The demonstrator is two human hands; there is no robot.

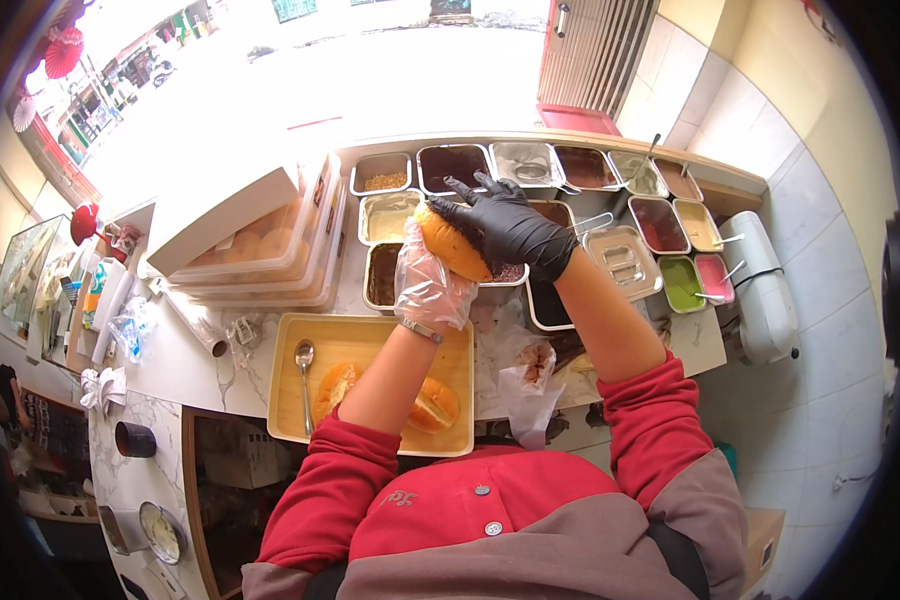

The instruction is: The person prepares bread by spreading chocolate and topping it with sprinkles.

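My left hand [433, 289], in a clear plastic glove, holds an orange-brown bread roll [450, 241] above the metal food pans. Along its upper right side the roll bears a dark coating. My right hand [495, 217], in a black glove, touches that coated side with its fingers spread over it; whether it grips the roll, I cannot tell. Beneath and behind the hands are pans of dark filling [454, 166], cream filling [387, 217] and brown filling [382, 276]. Split rolls [433, 405] and a metal spoon [305, 375] lie on a yellow tray [371, 326] below my left arm.
Stacked plastic boxes of round baked goods [270, 247] stand left of the pans. At the right are a lidded pan [622, 262], pans of green [681, 283] and pink filling [712, 277], and a pale stand mixer [761, 300]. Crumpled paper [529, 397] lies at the counter's front edge.
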